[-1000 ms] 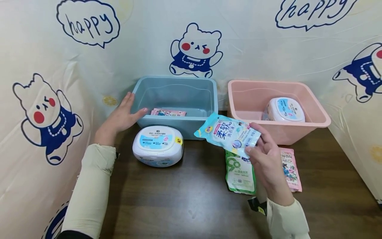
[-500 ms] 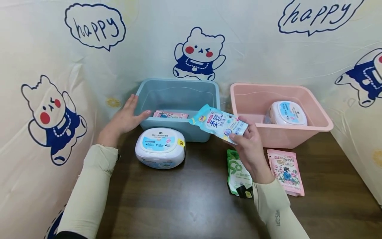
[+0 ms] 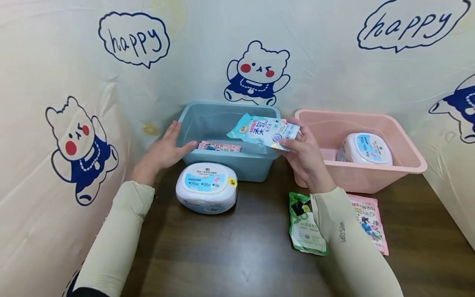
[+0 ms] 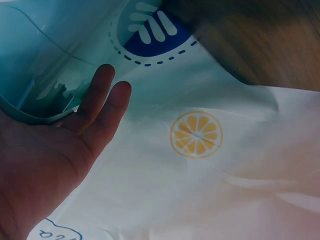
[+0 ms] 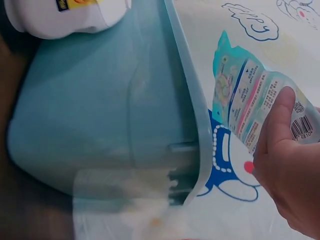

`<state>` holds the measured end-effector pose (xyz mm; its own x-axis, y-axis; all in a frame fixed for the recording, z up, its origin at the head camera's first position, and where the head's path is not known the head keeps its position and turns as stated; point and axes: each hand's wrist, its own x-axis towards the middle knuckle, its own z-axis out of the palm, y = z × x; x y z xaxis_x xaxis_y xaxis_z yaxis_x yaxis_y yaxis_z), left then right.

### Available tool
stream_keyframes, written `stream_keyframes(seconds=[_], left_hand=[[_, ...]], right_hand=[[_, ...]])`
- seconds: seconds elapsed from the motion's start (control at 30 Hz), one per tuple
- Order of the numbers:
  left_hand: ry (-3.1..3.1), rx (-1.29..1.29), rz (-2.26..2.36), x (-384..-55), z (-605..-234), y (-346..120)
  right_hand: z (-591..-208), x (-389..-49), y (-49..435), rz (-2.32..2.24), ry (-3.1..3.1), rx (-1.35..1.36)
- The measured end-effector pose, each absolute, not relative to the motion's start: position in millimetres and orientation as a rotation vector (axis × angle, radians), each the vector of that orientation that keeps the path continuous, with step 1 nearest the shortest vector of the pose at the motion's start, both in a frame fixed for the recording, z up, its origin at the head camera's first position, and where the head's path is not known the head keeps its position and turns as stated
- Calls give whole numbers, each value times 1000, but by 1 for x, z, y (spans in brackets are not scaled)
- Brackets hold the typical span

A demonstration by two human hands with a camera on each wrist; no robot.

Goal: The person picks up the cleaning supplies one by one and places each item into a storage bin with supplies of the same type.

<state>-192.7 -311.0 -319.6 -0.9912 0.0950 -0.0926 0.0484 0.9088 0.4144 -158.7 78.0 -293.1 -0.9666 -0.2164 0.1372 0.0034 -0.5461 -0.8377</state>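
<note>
My right hand (image 3: 308, 159) pinches a light-blue laundry detergent pouch (image 3: 259, 130) by its right end, thumb on top. The pouch hangs over the right part of the blue bin (image 3: 252, 167); its printed back (image 5: 250, 95) shows in the right wrist view. With fingers extended, my left hand (image 3: 161, 154) rests against the bin's left rim, the thumb at the front corner. Inside the bin lies a pink pouch (image 3: 219, 147), partly hidden by the front wall. A white tub (image 3: 205, 185) with a blue label stands just in front of the bin.
To the right sits a pink bin (image 3: 334, 177) holding another white tub (image 3: 367, 149). A green pouch (image 3: 306, 233) and a pink pouch (image 3: 372, 225) lie on the dark wooden table (image 3: 222, 255), partly under my right forearm. Printed cloth (image 3: 200, 66) hangs behind and at the sides.
My right hand has carried the light-blue pouch left and away from me, from in front of the bins to over the blue bin. My left hand stays at the rim; the camera view shifted slightly.
</note>
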Motion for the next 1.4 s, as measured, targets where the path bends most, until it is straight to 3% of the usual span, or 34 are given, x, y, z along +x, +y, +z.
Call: stream_keyframes(seconds=[0.3,0.67,1.4], left_hand=[[2967,79,672,-191,-320,-308],[2976,62,683,-189,-321,-308],[2964,73,657,-187,-322,-306]], right_hand=[[-274,-208,51,-2487,1555,-230],[-282,-262,9,-2346,1760,-141],[-308,-289,16,-2110,1766,-78]])
